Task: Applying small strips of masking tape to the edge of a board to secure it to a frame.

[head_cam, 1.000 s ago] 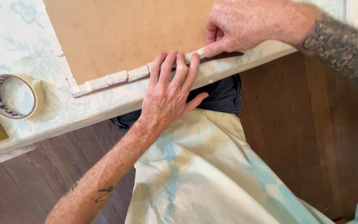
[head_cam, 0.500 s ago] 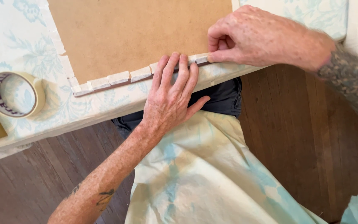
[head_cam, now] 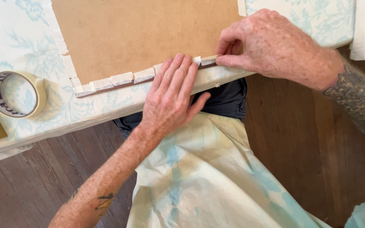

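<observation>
Tape strip (head_cam: pixel 148 76) lengthwise along board edge (head_cam: pixel 119 86)

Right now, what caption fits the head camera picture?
Left hand presses taped board edge while right hand pinches tape; tape roll nearby.

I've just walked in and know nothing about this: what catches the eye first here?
Two bare hands at the table edge: the left hand lies flat on the brown board, the right hand pinches a tape piece on its lower edge. A masking tape roll sits far left.
</observation>
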